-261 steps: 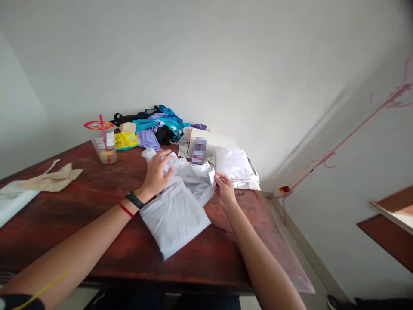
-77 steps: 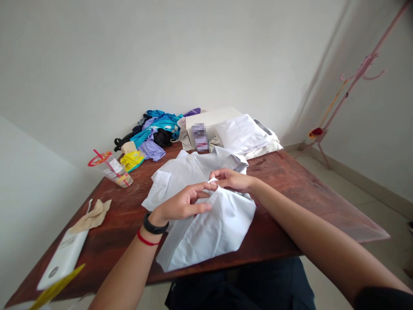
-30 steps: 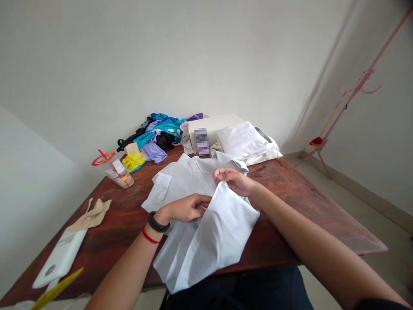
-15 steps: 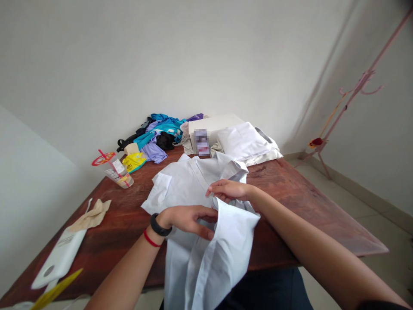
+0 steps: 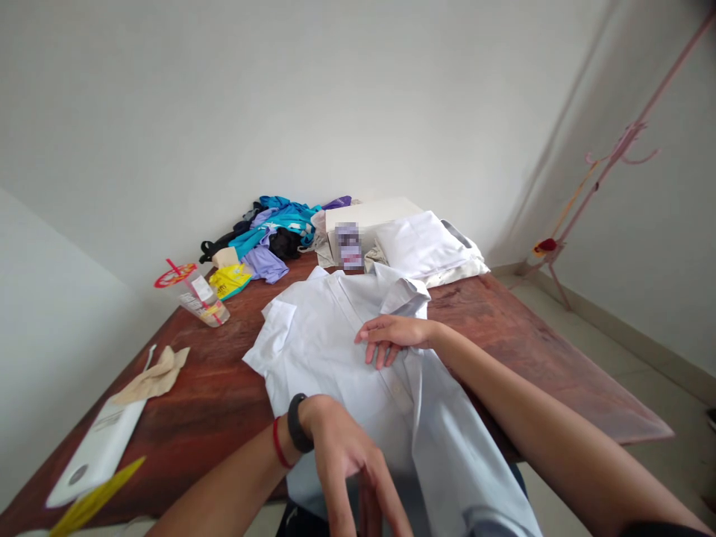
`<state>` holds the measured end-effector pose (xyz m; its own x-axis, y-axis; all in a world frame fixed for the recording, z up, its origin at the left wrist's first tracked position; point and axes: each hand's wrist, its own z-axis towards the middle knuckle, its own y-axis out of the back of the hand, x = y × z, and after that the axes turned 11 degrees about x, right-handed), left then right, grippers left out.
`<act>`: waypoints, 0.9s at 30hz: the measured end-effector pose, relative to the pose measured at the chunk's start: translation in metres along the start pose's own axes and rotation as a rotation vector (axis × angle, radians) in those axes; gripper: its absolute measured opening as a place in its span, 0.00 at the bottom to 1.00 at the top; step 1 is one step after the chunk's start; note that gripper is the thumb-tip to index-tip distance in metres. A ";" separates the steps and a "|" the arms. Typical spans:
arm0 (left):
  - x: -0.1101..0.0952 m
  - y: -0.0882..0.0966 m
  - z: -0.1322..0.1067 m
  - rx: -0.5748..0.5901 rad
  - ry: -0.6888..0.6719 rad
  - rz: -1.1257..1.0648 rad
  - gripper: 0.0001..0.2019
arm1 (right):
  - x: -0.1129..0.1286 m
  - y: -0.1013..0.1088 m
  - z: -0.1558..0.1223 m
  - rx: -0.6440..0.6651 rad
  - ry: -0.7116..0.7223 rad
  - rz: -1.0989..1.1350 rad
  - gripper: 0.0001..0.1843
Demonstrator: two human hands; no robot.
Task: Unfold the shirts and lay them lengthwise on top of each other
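A white button-up shirt [image 5: 330, 328] lies on the wooden table, its collar end away from me and its lower part hanging over the near edge. My right hand [image 5: 398, 332] rests on the shirt beside the button strip, fingers spread and holding nothing. Lower down, my left hand [image 5: 350, 455] is over the hem area with its fingers apart and pointing downward; the fingertips run out of the picture. A black band and a red string circle the left wrist. One short sleeve is folded in on the left side, and the right front panel spreads out toward the lower right.
The wooden table [image 5: 537, 358] stands against a wall. At the back are a heap of coloured clothes [image 5: 285, 224], a white box [image 5: 380, 212] and folded white cloth [image 5: 425, 246]. A plastic cup [image 5: 204, 298], yellow packet [image 5: 230, 282] and white flat device [image 5: 95, 451] sit left. A pink stand [image 5: 607, 168] is right.
My left hand has let go of the raised shirt edge and moved down toward me. That fabric now lies spread to the right. My right hand has stayed nearly in place, its fingers now flatter.
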<state>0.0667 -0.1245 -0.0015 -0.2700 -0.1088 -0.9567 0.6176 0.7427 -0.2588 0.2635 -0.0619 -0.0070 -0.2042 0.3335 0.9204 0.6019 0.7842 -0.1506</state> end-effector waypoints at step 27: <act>-0.004 0.021 -0.020 0.161 -0.039 -0.117 0.60 | 0.001 -0.001 -0.001 -0.002 0.002 -0.043 0.32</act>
<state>0.0663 -0.0953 -0.0008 -0.3197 -0.2160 -0.9226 0.6948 0.6086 -0.3833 0.2631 -0.0632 -0.0059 -0.2284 0.2984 0.9267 0.5941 0.7968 -0.1102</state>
